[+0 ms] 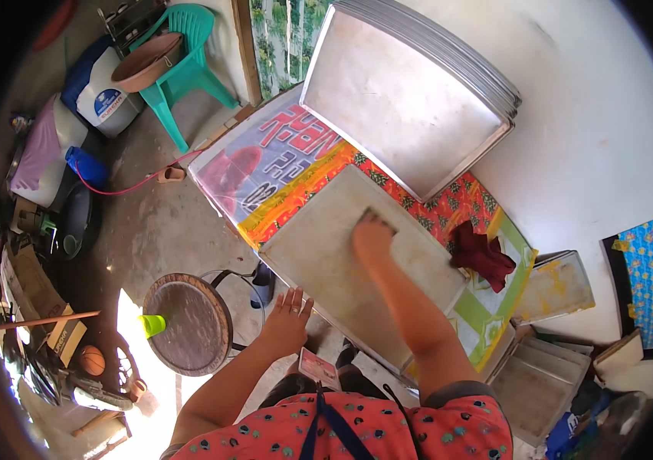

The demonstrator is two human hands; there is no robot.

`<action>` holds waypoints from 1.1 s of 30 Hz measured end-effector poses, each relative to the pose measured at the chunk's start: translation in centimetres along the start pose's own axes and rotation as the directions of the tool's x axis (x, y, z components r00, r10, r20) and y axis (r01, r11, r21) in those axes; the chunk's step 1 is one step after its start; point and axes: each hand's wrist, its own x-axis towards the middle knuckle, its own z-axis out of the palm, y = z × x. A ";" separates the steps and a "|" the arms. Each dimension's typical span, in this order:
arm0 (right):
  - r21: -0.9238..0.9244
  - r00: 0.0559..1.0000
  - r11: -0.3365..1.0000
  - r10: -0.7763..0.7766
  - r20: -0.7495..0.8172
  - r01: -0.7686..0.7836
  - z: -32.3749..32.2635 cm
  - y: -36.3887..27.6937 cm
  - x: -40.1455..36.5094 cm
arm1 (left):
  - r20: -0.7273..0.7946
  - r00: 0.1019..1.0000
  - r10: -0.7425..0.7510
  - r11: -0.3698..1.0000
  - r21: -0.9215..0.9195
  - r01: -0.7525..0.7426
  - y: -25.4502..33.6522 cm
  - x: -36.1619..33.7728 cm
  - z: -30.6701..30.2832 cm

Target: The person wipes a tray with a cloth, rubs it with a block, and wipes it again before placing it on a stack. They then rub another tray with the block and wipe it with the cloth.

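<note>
A large flat metal baking tray (319, 230) lies on the covered table in front of me. My right hand (372, 236) is pressed down on its upper middle, fingers closed over a dark flat pad (392, 228). Most of the pad is hidden under the hand. My left hand (287, 326) is by the tray's near left edge, fingers stretched out and holding nothing. A crumpled dark red cloth (484, 257) rests at the tray's right side. Behind the tray rises a tall stack of similar metal trays (407, 96).
A round wooden stool (187, 323) with a lime green cup (153, 326) stands to my left. Worn trays (541, 376) lean low on the right. A green plastic chair (181, 77) holds a brown basin (146, 63). A pink hose (139, 186) crosses the floor.
</note>
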 end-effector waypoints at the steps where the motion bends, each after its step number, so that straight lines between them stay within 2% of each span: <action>1: 0.177 0.983 0.976 0.100 0.156 -0.127 0.1 2.4 1.8 | 0.001 1.000 0.000 1.000 -0.006 0.000 0.0 -0.1 0.0; 2: 0.325 0.934 0.906 0.166 0.318 -0.271 0.2 3.7 3.0 | -0.004 1.000 0.001 1.000 -0.009 -0.001 0.0 -0.2 0.0; 5: 0.000 1.000 1.000 0.015 -0.009 -0.015 1.8 -2.6 -2.5 | 0.006 1.000 -0.014 1.000 -0.027 0.014 0.1 0.1 -0.2; 7: -0.084 0.999 0.996 -0.009 -0.042 0.006 0.1 -2.8 -3.6 | 0.015 1.000 -0.017 0.999 -0.033 0.017 0.2 0.1 -0.2; 9: 0.007 0.993 0.998 0.068 0.096 -0.069 -2.3 0.9 -2.9 | 0.010 1.000 -0.006 1.000 -0.022 0.006 0.0 -0.1 -0.3; 12: 0.246 0.956 0.927 0.294 -0.014 -0.282 1.9 5.0 -3.1 | 0.001 1.000 0.012 0.999 -0.034 -0.012 -0.2 -0.3 -0.6; 13: 0.112 0.981 0.987 0.092 0.173 -0.113 0.1 3.9 -5.2 | 0.005 1.000 0.009 1.000 -0.023 -0.009 -0.3 -0.2 -0.7; 15: 0.057 0.985 0.998 -0.020 0.172 0.011 -0.9 -0.1 -11.0 | 0.017 1.000 -0.006 1.000 -0.017 0.006 -0.1 -0.2 -0.4; 17: 0.015 0.993 1.000 -0.014 0.119 0.012 -0.5 0.8 -12.2 | 0.007 1.000 -0.001 1.000 -0.016 0.001 -0.1 0.0 -0.5; 19: -0.010 0.991 0.991 0.131 -0.021 -0.131 0.8 6.4 -9.6 | 0.008 1.000 0.008 1.000 -0.005 -0.008 -0.2 -0.2 -0.3; 22: 0.119 0.980 0.981 0.139 0.140 -0.156 0.6 8.8 -9.2 | 0.023 1.000 0.000 1.000 -0.008 0.000 0.0 -0.1 -0.5; 23: -0.125 1.000 0.992 -0.019 -0.018 0.017 0.5 6.6 -11.1 | 0.019 1.000 -0.004 1.000 -0.001 0.004 -0.1 0.0 -0.5; 26: 0.080 0.981 0.993 -0.099 0.165 0.086 -0.8 0.8 -15.3 | 0.042 0.999 -0.015 1.000 0.028 0.014 0.1 0.0 -0.1; 27: -0.063 0.998 0.998 -0.025 -0.062 0.021 -0.2 1.8 -14.5 | 0.063 0.998 -0.016 0.998 0.054 0.013 0.0 0.0 0.0; 29: -0.050 0.994 0.995 0.089 0.060 -0.086 0.1 7.1 -11.0 | 0.084 0.996 -0.019 0.997 0.074 0.013 0.0 0.0 0.1; 32: 0.141 0.947 0.964 0.184 0.263 -0.226 0.1 8.7 -9.4 | 0.073 0.997 -0.018 0.998 0.064 0.014 -0.2 0.2 -0.3; 33: 0.000 0.984 0.990 0.138 0.116 -0.139 1.1 5.5 -10.7 | 0.061 0.998 -0.014 0.998 0.063 0.010 -0.2 0.2 -0.1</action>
